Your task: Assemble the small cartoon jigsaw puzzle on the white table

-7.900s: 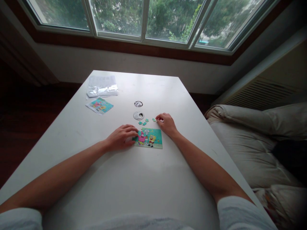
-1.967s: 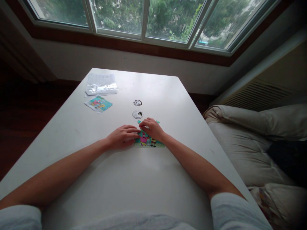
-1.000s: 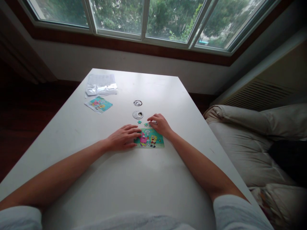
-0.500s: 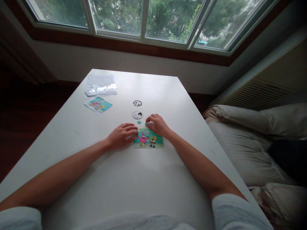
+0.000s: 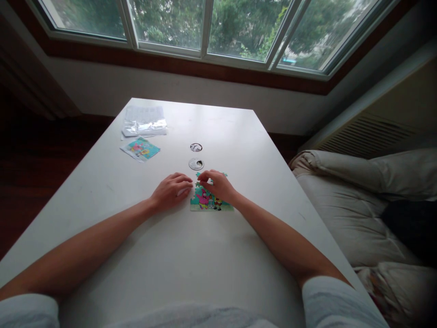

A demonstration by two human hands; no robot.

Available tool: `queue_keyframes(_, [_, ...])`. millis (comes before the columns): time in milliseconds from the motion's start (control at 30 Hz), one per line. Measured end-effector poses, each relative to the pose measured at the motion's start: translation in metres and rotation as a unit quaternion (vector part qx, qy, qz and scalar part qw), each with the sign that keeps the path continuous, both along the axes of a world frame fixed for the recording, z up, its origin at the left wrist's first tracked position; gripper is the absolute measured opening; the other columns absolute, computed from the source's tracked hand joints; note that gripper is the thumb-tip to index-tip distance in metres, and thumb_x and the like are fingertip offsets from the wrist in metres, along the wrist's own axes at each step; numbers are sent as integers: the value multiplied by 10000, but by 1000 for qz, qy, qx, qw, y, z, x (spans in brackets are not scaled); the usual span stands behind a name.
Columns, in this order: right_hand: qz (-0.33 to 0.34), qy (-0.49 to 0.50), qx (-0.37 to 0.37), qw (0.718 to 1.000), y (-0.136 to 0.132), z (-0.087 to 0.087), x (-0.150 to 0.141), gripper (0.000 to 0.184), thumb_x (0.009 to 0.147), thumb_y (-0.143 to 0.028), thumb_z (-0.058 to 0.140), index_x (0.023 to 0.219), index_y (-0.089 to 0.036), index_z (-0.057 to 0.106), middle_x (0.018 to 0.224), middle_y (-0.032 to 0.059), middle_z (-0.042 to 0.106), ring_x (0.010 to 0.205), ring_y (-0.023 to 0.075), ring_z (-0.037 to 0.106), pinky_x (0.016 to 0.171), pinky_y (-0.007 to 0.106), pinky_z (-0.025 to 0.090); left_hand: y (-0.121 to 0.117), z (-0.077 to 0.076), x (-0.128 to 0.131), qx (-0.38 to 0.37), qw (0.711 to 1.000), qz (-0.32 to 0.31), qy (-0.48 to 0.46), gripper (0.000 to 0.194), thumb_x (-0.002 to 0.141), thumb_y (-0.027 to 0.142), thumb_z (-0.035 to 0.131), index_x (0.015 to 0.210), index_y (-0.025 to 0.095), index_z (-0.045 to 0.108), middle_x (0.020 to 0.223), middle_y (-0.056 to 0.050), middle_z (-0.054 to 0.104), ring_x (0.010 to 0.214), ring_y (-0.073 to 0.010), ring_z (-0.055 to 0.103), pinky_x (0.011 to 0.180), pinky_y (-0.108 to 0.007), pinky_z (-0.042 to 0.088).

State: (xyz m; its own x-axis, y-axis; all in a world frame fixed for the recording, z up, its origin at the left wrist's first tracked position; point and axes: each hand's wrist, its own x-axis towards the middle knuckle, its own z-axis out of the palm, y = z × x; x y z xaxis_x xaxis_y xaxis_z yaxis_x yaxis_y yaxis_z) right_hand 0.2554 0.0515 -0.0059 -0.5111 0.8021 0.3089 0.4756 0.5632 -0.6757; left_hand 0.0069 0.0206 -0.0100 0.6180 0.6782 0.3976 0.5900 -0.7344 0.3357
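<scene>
A partly assembled jigsaw puzzle [image 5: 204, 202] with a pink and a yellow cartoon figure lies flat on the white table [image 5: 177, 264]. My right hand [image 5: 217, 186] reaches over its upper part, thumb and fingertips pinched at a small green puzzle piece near the top left. The hand covers much of the puzzle's middle and top. Beside the left edge rests my left hand [image 5: 172, 189], fingers stretched out loosely, with nothing seen in them. Bits of green puzzle piece [image 5: 225, 174] show beyond the right hand.
Two round metallic discs [image 5: 195, 164] sit just past the puzzle. A picture card [image 5: 140, 149] with similar figures and a clear plastic packet [image 5: 144, 122] lie at the back left. A padded beige seat [image 5: 341, 205] stands along the right side, a window [image 5: 191, 27] ahead.
My right hand has moved left across the puzzle's top, uncovering green pieces on the right. My left hand has drawn slightly back from the puzzle's left edge.
</scene>
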Motion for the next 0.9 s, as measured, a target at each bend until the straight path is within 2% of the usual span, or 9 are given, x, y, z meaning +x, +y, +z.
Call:
queue_keyframes(133, [-1,-19,47,999,2,2,0,144,906,-122,653,972,-236,710,967,30,736,955,204,603,900,345,444,-1,0,0,3,1000,-15,3,252,997,254,526,1158,249,719,1210,-64,720,1170,-240,617,1020,-442,520])
queue_keyframes(300, [-36,-31,66,997,7,1,7,103,937,-147,633,929,-222,704,918,40,712,889,201,574,827,329,432,-1,0,0,-1,999,-40,28,315,1005,241,509,1285,227,653,1348,-71,665,1295,-259,554,1094,-458,487])
queue_keyframes(467, [-7,-92,96,991,5,0,19,69,928,-249,686,983,-221,717,947,55,679,923,217,544,853,344,425,0,-1,0,-5,996,-64,65,400,1028,302,496,1416,224,558,1505,-74,553,1430,-282,444,1184,-490,403])
queue_keyframes(600, [28,-166,118,979,0,-2,26,222,905,-362,733,1083,-229,719,1074,84,649,996,242,526,918,380,416,-1,1,1,-13,995,-66,74,370,1041,315,475,1388,234,576,1459,-64,589,1395,-275,466,1179,-477,398])
queue_keyframes(900, [20,-185,116,976,-2,-2,20,220,950,-384,683,1099,-224,697,1088,87,621,1016,240,515,932,374,422,-2,5,1,-22,996,-63,62,358,1027,315,502,1359,228,604,1347,-89,636,1297,-265,513,1122,-444,435])
